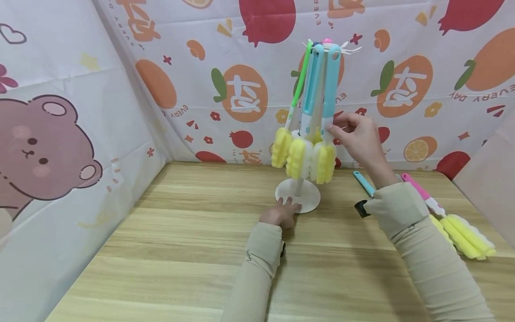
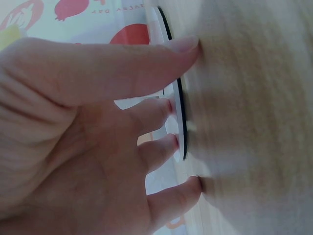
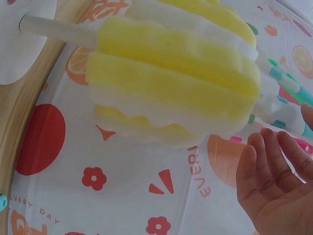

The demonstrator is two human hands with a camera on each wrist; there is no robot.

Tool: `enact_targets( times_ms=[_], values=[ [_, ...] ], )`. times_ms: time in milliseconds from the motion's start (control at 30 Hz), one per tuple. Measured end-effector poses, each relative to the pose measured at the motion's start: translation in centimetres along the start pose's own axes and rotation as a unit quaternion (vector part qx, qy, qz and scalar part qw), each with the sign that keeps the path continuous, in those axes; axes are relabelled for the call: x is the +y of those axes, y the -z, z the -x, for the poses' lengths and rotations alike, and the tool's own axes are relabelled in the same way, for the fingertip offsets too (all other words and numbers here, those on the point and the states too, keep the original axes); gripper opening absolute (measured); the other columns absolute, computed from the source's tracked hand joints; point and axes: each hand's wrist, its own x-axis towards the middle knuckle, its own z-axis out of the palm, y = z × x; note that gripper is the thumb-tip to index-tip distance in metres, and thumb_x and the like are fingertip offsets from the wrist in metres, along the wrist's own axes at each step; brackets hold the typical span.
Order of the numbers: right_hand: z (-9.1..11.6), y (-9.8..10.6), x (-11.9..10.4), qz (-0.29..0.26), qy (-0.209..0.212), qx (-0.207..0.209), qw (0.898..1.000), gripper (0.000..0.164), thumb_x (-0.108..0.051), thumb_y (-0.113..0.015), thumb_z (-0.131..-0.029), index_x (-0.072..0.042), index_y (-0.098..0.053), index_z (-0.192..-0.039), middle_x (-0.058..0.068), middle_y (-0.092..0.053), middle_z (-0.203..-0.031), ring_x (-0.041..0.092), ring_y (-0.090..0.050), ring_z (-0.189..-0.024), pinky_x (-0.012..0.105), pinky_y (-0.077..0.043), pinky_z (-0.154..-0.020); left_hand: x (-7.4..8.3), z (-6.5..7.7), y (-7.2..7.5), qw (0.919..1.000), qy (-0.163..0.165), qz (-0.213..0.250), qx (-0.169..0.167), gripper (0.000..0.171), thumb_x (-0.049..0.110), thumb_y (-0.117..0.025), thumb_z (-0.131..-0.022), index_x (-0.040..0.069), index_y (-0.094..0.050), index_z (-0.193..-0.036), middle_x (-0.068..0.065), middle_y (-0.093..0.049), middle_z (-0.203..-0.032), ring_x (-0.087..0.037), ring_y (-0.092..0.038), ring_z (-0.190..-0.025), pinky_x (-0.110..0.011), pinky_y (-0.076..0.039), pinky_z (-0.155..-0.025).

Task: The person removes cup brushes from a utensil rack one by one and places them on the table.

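A white stand (image 1: 308, 205) with a round base holds several sponge bottle brushes hanging from its top hooks. My left hand (image 1: 279, 214) rests low at the base's front left; in the left wrist view, two fingertips touch its rim while the thumb tip lies by the tabletop. Thumb and index finger of my right hand (image 1: 360, 136) meet the white neck of a blue-handled bottle brush (image 1: 331, 85) at the stand's right side. The right wrist view shows this hand's other fingers loosely extended beside yellow-and-white sponge heads (image 3: 176, 83).
On the table's right lie a pink-handled bottle brush (image 1: 462, 232) and a blue handle (image 1: 364, 183), partly behind my right forearm. A fruit-print cloth (image 1: 181, 129) hangs behind the wood-grain table (image 1: 181, 250). A bear-print cloth (image 1: 104, 120) hangs at left.
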Motion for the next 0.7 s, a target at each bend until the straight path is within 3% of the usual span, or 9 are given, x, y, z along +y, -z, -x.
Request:
enact_targets(
  times_ms=[133,433,700],
  values=[
    [-0.1,-0.5,-0.3,0.003,-0.003,0.012,1.0,0.037,-0.038,-0.064,-0.082,-0.008,-0.064,-0.103,0.005,-0.059,-0.087,0.016,-0.054,-0.072,0.02,-0.047,-0.062,0.0,0.0,0.0,1.0,-0.003,-0.007,0.002,0.067,0.002,-0.05,-0.081,0.03,-0.032,-0.139,-0.002,-0.01,-0.151,-0.025,-0.002,-0.133,-0.055,-0.032,-0.096],
    [0.0,-1.5,-0.3,0.068,0.019,0.055,0.996,0.036,-0.038,-0.064,-0.081,-0.004,-0.066,-0.095,0.01,-0.064,-0.082,0.015,-0.056,-0.073,0.029,-0.046,-0.061,0.1,0.2,0.0,0.9997,-0.011,-0.022,0.008,0.066,0.002,-0.049,-0.081,0.029,-0.033,-0.138,-0.003,-0.013,-0.15,-0.025,-0.006,-0.132,-0.054,-0.037,-0.091],
    [-0.3,-1.9,-0.6,0.088,0.027,0.067,0.993,0.04,-0.041,-0.063,-0.08,-0.003,-0.066,-0.093,0.009,-0.064,-0.079,0.016,-0.055,-0.073,0.032,-0.046,-0.061,0.1,0.2,0.1,0.9998,-0.01,-0.017,0.008,0.064,0.002,-0.049,-0.082,0.029,-0.033,-0.139,-0.003,-0.012,-0.15,-0.025,-0.005,-0.133,-0.056,-0.035,-0.093]
  ],
)
